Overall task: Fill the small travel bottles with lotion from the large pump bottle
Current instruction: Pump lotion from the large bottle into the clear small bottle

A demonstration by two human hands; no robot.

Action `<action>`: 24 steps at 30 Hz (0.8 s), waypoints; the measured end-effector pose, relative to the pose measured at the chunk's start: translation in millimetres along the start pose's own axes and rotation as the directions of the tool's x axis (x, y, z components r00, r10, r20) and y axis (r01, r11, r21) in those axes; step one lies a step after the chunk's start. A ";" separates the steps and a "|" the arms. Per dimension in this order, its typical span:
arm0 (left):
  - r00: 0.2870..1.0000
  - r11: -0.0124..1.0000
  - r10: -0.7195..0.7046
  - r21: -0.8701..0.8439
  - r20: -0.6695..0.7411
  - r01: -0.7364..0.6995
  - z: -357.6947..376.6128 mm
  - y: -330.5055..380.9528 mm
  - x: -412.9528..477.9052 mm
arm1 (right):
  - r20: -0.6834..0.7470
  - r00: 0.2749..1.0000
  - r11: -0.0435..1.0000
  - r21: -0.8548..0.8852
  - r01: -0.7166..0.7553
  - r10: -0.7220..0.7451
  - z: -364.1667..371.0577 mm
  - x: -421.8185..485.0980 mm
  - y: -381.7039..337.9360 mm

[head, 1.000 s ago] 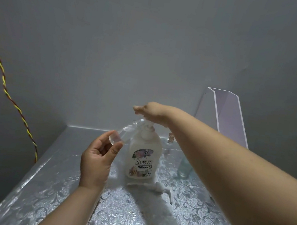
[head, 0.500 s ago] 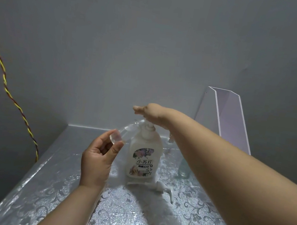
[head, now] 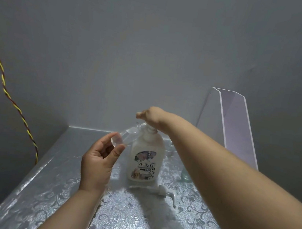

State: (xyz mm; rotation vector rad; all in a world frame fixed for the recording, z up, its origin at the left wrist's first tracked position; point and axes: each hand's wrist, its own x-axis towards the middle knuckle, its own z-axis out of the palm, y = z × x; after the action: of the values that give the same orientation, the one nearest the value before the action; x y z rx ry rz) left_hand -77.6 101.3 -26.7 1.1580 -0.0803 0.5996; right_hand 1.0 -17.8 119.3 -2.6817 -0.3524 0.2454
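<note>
The large white pump bottle (head: 147, 152) with a flowered label stands upright near the back of the table. My right hand (head: 152, 117) rests palm down on its pump head, which the hand mostly hides. My left hand (head: 97, 163) pinches a small clear travel bottle (head: 126, 136) by its base between thumb and fingers. That bottle is tilted, with its mouth up against the pump's nozzle. A second small clear bottle (head: 185, 175) stands to the right of the pump bottle, partly hidden behind my right forearm.
A loose white pump head with its tube (head: 163, 192) lies on the silver patterned table (head: 58, 198) just in front of the large bottle. A clear acrylic stand (head: 237, 125) rises at the back right. A twisted yellow-red cable (head: 13, 100) hangs down the left wall.
Both hands keep their places on the pump and the small bottle. Only the view has shifted slightly.
</note>
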 end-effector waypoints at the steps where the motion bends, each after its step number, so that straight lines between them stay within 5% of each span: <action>1: 1.000 1.000 -0.003 -0.005 0.001 0.003 0.9 0.8 -0.2 | 0.004 1.000 1.000 0.003 0.002 -0.002 -0.8 -0.6 -0.1; 8: 1.000 1.000 -0.014 -0.026 -0.001 0.014 2.9 3.8 -0.3 | -0.004 1.000 0.994 0.112 0.013 -0.012 -12.3 -9.3 -1.8; 18: 0.999 0.997 -0.034 -0.075 -0.010 0.033 6.3 5.9 -2.0 | 0.012 1.000 0.998 -0.059 0.025 -0.025 -1.8 -3.5 -2.6; 24: 0.999 0.996 -0.037 -0.081 -0.005 0.037 7.8 6.6 -1.4 | 0.019 0.999 0.989 0.145 0.030 -0.033 -4.5 -3.8 2.4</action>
State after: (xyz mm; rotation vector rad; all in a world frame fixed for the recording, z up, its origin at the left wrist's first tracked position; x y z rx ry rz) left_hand -80.0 95.7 -18.4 1.0773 -0.0771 0.5623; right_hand -1.1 -22.8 122.7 -2.5310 -0.3688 0.2793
